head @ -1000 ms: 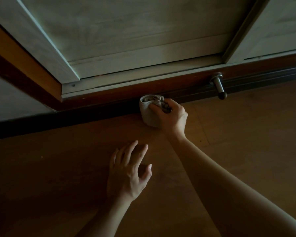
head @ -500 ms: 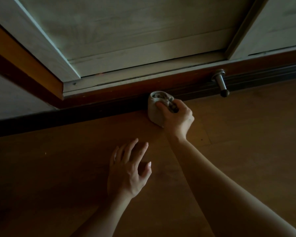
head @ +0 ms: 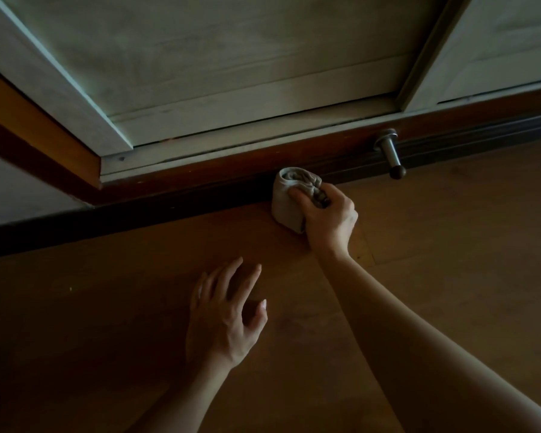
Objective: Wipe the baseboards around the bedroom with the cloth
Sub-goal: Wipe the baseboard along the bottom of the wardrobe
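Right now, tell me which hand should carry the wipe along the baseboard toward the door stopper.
Right. The right hand grips the cloth against the baseboard, near the door stopper. The left hand is spread low over the floor, holding nothing.

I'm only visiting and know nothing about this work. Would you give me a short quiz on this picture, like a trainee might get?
1. Multiple choice: which hand grips the cloth? A) left B) right C) both
2. True or false: the cloth touches the doorstop.
3. Fill in: the cloth is pressed against the dark ____.

Key: 1. B, the right hand. 2. False, they are apart. 3. baseboard.
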